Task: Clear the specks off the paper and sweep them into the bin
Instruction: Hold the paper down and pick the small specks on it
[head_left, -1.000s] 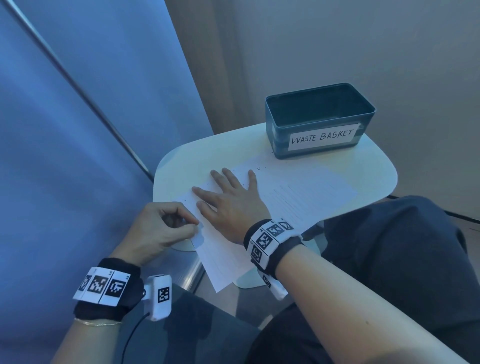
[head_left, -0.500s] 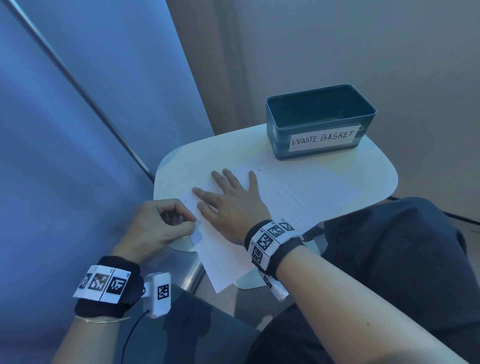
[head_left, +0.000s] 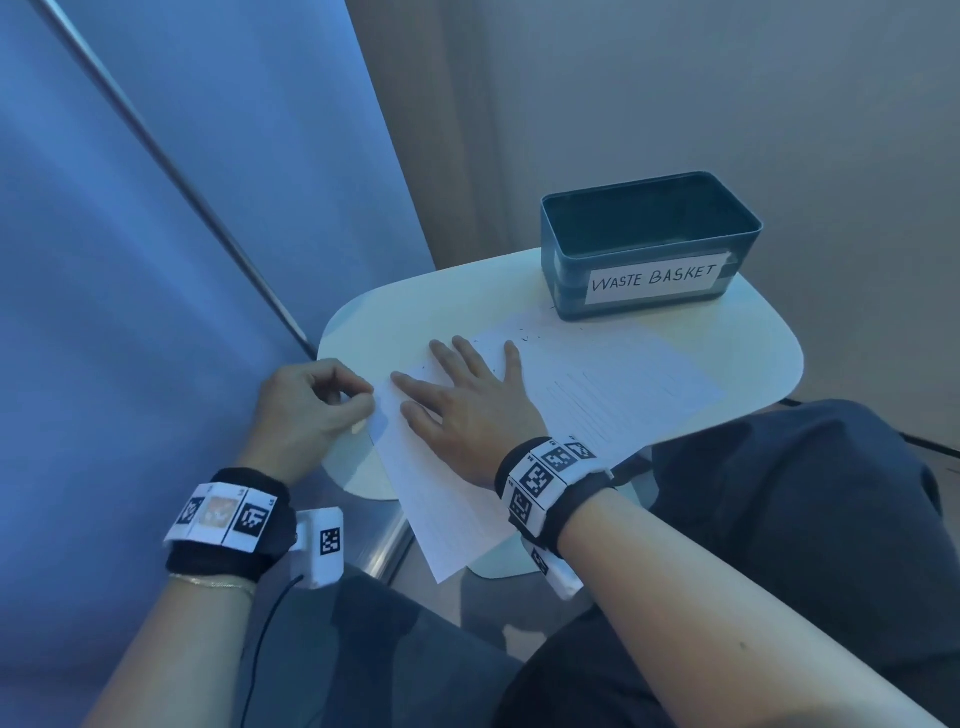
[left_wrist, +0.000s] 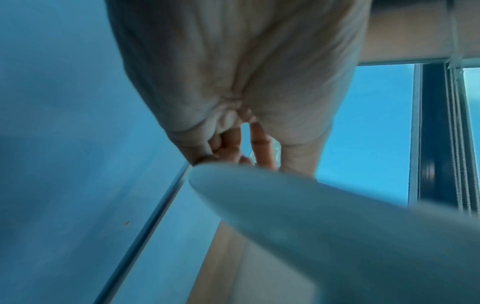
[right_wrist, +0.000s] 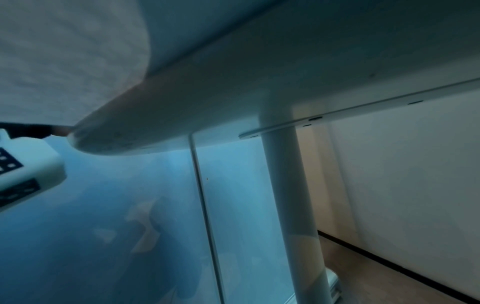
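A white sheet of paper (head_left: 613, 395) lies on the small white table (head_left: 753, 348), its near end hanging over the front edge. Tiny dark specks (head_left: 524, 332) dot its far edge, close to the dark teal bin (head_left: 649, 244) labelled WASTE BASKET at the table's back. My right hand (head_left: 467, 395) lies flat on the paper's left part with fingers spread and straight. My left hand (head_left: 358, 402) pinches the paper's left edge between thumb and curled fingers. In the left wrist view only the palm and curled fingers (left_wrist: 231, 144) show above the table rim (left_wrist: 259, 185).
A blue glass wall with a metal rail (head_left: 171, 166) stands close on the left. A grey wall (head_left: 727, 104) runs behind the bin. My dark-trousered knees (head_left: 779, 519) sit below the table's front edge. The table's pole (right_wrist: 285, 185) shows in the right wrist view.
Almost nothing has moved. The left hand keeps its pinch on the paper's edge and the right hand stays flat on the sheet.
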